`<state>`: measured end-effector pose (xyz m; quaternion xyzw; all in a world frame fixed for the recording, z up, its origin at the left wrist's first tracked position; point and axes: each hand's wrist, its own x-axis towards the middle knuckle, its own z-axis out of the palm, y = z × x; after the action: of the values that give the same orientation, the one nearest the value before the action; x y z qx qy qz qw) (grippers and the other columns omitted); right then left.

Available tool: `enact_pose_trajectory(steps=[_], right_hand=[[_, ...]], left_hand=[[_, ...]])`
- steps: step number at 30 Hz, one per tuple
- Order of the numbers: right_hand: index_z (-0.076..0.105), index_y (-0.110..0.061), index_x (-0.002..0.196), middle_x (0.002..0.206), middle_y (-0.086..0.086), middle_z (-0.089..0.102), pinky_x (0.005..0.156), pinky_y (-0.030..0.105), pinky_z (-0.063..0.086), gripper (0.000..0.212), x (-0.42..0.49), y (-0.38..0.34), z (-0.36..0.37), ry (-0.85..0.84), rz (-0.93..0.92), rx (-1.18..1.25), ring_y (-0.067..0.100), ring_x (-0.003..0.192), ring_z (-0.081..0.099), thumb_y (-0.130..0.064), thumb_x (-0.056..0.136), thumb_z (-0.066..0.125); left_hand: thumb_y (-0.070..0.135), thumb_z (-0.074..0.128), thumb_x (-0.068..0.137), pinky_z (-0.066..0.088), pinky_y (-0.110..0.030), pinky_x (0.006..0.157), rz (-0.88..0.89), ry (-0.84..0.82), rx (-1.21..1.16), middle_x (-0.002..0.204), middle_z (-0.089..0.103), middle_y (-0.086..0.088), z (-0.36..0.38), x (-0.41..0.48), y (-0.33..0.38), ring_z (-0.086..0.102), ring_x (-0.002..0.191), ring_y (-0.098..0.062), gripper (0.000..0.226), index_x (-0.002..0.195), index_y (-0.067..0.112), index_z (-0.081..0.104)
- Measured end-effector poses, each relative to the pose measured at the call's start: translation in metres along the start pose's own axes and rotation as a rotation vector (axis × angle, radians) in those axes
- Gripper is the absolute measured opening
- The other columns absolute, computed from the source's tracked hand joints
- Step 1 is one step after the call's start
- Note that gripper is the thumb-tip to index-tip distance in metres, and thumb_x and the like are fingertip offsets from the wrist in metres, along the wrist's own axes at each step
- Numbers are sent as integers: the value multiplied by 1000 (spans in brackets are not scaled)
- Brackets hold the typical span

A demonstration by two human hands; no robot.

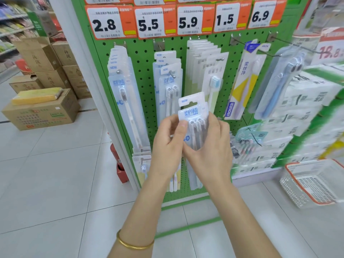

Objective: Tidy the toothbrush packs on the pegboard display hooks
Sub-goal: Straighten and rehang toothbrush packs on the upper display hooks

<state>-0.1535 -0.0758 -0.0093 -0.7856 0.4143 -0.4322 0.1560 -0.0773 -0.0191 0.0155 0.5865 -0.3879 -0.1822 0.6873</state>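
Both hands hold a toothbrush pack [192,116] in front of the pegboard [143,58], at about its mid height and off every hook. The pack stands upright with its "NEW" tab and hang slot on top, and the edge of a 2nd pack shows just behind it.

The left hand [167,142] grips the pack's left edge, with the thumb pressed on the front and the fingers curled behind. The right hand [210,146] wraps the right side and lower part, its fingers closed around the plastic. A gold bangle [134,244] sits on the left wrist.

On the pegboard, 5 price tags [149,23] run along the top: 2.8, 5.5, 5.9, 1.5 and 6.9. Under 2.8 hangs a deep row of long packs [122,86]. Under 5.5, matching "NEW" packs [170,81] hang on a hook [172,73], directly above the hands. Under 5.9 hangs a thick row [210,75] with a blue-headed brush in front. Under 1.5 a boxed brush [243,81] hangs tilted. Under 6.9 a blue brush pack [279,81] also tilts.

Right of the pegboard are stacked paper goods [307,101] and a white basket [297,192] on the floor. Left of it stand cardboard boxes [42,58].
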Motion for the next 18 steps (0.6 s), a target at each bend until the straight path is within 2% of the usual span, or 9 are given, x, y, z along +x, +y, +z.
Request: enact_pose_trajectory(steps=[2,5,7,10,12,14,16,18], right_hand=[[31,-15,143,122,1,40,74,28,38,92,-9,15,-7,-92,-1,-27,21,113,47,-50,70,73],[29,-19,145,121,-1,39,77,32,42,94,-22,37,-16,-190,5,-62,21,113,46,-52,69,72],[29,-22,145,118,-3,41,78,30,44,92,-31,53,-23,-279,20,-38,14,112,44,-54,70,71],[43,-27,137,112,-8,54,80,23,43,64,-42,77,-32,-430,76,238,5,102,48,-52,81,60],[57,-19,125,104,-7,63,80,20,43,35,-49,94,-36,-427,200,413,6,92,55,-34,93,54],[64,-9,109,98,1,66,79,24,43,22,-59,109,-36,-439,285,415,11,90,57,-20,97,49],[65,-12,94,93,8,66,79,30,43,15,-69,118,-32,-479,333,425,19,87,58,-14,96,50],[64,-11,87,90,11,65,77,30,44,14,-76,121,-28,-478,387,483,16,81,57,-11,94,52]], left_hand=[[22,49,98,47,-14,81,-93,-11,-71,97,65,15,14,-7,-7,60,91,5,13,106,21,60],[22,48,99,48,-33,91,-289,17,-197,100,68,0,33,-21,-24,63,96,-15,15,100,17,62],[21,47,100,45,-45,95,-382,69,-249,97,66,-6,43,-30,-38,59,93,-20,18,93,17,63],[21,45,101,42,-52,103,-474,116,-319,106,69,-9,52,-41,-56,62,105,-28,22,94,18,66],[23,46,100,41,-55,103,-521,125,-352,109,69,-9,55,-46,-67,59,113,-34,22,95,18,67],[28,48,98,40,-56,103,-550,137,-355,106,70,-6,58,-50,-76,58,115,-36,21,91,21,68],[32,50,96,40,-52,104,-565,153,-323,105,70,-2,62,-50,-82,59,114,-32,21,89,23,67],[36,44,100,43,-34,100,-573,152,-250,97,66,8,67,-51,-85,60,106,-19,22,91,25,61]])
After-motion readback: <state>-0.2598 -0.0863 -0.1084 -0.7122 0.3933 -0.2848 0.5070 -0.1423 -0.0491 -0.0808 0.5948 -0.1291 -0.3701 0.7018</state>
